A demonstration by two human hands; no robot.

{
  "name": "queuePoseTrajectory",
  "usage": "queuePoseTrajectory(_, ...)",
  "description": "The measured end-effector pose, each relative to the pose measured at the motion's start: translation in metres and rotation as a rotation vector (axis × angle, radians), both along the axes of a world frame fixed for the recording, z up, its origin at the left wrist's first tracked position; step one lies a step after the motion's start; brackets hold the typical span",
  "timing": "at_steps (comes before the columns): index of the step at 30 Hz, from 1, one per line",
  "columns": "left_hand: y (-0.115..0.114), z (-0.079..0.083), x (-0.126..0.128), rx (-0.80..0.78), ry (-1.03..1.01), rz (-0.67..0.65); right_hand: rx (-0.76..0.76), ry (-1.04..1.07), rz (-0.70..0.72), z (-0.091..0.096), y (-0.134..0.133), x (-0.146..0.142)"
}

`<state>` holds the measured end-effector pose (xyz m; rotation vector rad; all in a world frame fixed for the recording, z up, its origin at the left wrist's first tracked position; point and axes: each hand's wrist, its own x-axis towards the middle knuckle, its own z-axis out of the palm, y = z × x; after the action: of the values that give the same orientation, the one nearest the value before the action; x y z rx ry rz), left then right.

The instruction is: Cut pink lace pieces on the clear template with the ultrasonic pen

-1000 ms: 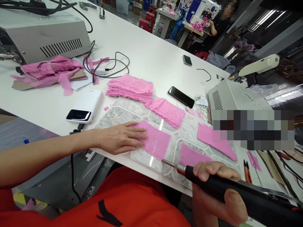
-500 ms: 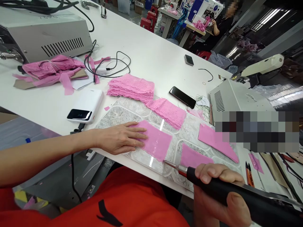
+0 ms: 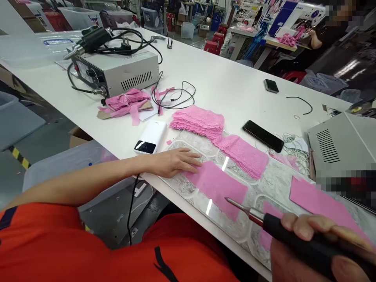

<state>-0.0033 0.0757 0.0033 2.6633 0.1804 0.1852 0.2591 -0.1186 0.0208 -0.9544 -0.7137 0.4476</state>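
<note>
My left hand [image 3: 173,161] lies flat with fingers stretched out, its fingertips on the left edge of a pink fabric piece [image 3: 219,187] that rests on a glass-covered patterned board [image 3: 188,184]. My right hand [image 3: 311,250] is wrapped around the black handle of a cutting tool [image 3: 293,235]. The tool's thin metal tip [image 3: 235,203] hovers at the fabric piece's right edge. A stack of pink lace [image 3: 198,120] and a second lace stack [image 3: 242,153] lie behind the piece. More pink pieces [image 3: 317,201] lie to the right.
On the white table stand a grey control box [image 3: 117,72] with cables, a pink scrap bundle [image 3: 125,102], a white power bank [image 3: 151,137], two phones [image 3: 263,136], and a second grey box [image 3: 343,143]. A person sits at a sewing machine [image 3: 293,15] far behind.
The view swung left and up, showing more of the table and the grey box. My left hand stays on the fabric; the tool tip has moved onto the piece's right edge.
</note>
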Motion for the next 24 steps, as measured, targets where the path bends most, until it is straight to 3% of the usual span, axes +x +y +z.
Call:
queuePoseTrajectory(4, -0.001, -0.005, -0.008, 0.006, 0.002, 0.019, 0.032, -0.012, 0.075, 0.008, 0.028, -0.03)
queuePoseTrajectory(9, -0.005, -0.011, -0.01, -0.001, -0.123, 0.083, 0.074, -0.101, 0.206, 0.005, 0.046, -0.055)
queuePoseTrajectory(12, -0.008, -0.011, -0.008, 0.0, -0.184, 0.151, 0.074, -0.129, 0.231, 0.001, 0.05, -0.058)
queuePoseTrajectory(18, -0.002, -0.006, -0.001, 0.069, 0.02, 0.009, 0.08, -0.139, 0.214, -0.002, 0.051, -0.055)
queuePoseTrajectory(24, 0.008, -0.004, -0.007, 0.122, 0.038, 0.059, 0.082, -0.132, 0.204, -0.002, 0.051, -0.056)
